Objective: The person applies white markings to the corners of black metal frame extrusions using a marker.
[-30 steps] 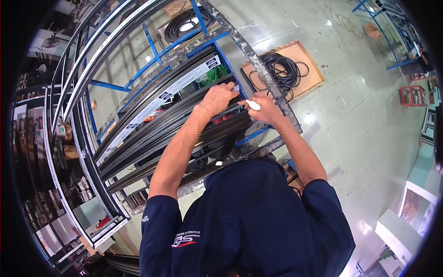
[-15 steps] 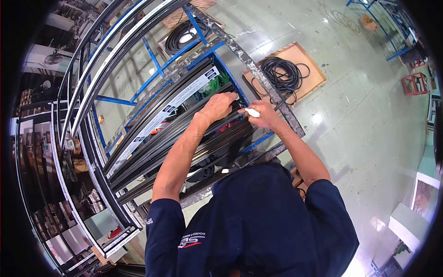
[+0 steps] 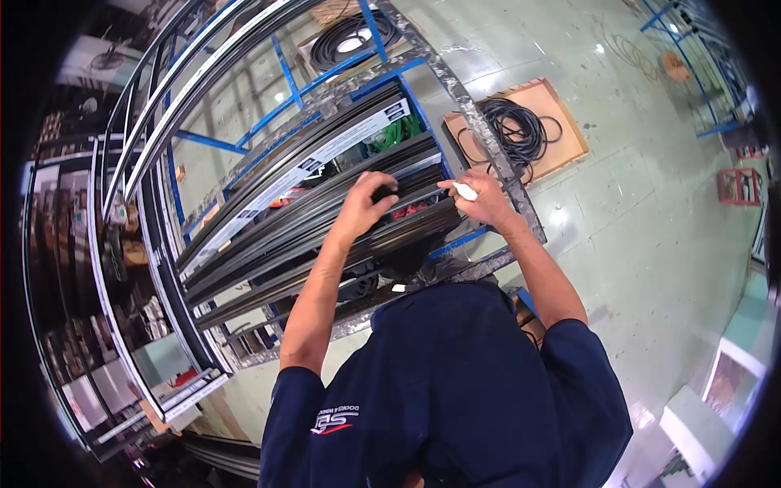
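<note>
My left hand (image 3: 366,203) is over the long dark profiles (image 3: 325,213), its fingers curled with a gap between thumb and fingertips and nothing visible in it. At the right ends of those bars, my right hand (image 3: 488,200) grips a small white tube-shaped object (image 3: 466,191). Its index finger points left toward the bar ends. A pale strip with dark printed labels (image 3: 325,156) runs along the bars behind my hands. The bars lie across a blue and worn grey metal frame (image 3: 455,89).
Beyond the frame, an open cardboard box (image 3: 561,130) on the floor holds coiled black cord (image 3: 514,130). Another black coil (image 3: 329,53) lies at the back. Curved frames (image 3: 146,130) rise on the left. A red crate (image 3: 739,187) stands far right.
My left hand has drawn back left and down from the bar ends, and its fingers have parted. My right hand stays near the ends with the white object. The camera view has shifted slightly.
</note>
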Demonstrator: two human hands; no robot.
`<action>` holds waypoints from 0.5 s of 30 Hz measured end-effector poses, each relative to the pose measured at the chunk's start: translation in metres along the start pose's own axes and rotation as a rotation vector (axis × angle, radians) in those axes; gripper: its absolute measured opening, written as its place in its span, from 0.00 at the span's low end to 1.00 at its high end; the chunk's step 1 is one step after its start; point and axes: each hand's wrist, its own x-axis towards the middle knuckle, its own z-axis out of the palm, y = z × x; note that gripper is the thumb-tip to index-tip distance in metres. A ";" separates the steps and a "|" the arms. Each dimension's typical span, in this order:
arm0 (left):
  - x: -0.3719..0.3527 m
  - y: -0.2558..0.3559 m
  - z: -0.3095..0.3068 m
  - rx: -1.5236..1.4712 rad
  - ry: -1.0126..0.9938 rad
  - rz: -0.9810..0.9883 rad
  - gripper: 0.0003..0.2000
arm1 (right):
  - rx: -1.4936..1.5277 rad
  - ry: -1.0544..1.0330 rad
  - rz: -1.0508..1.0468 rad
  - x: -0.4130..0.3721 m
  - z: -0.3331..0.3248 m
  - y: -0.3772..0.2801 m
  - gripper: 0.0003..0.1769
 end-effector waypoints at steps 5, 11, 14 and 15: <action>0.010 -0.009 0.028 0.192 0.262 -0.131 0.12 | 0.073 -0.037 0.019 0.002 -0.002 -0.002 0.20; -0.008 0.015 -0.016 -0.108 0.385 -0.221 0.12 | 0.100 -0.046 0.034 0.000 -0.003 -0.004 0.22; -0.008 0.029 -0.002 0.405 0.252 0.017 0.14 | 0.147 -0.062 0.029 0.000 0.002 0.007 0.24; -0.006 0.022 0.007 0.398 0.197 0.046 0.17 | 0.159 -0.051 0.011 -0.001 0.007 0.015 0.24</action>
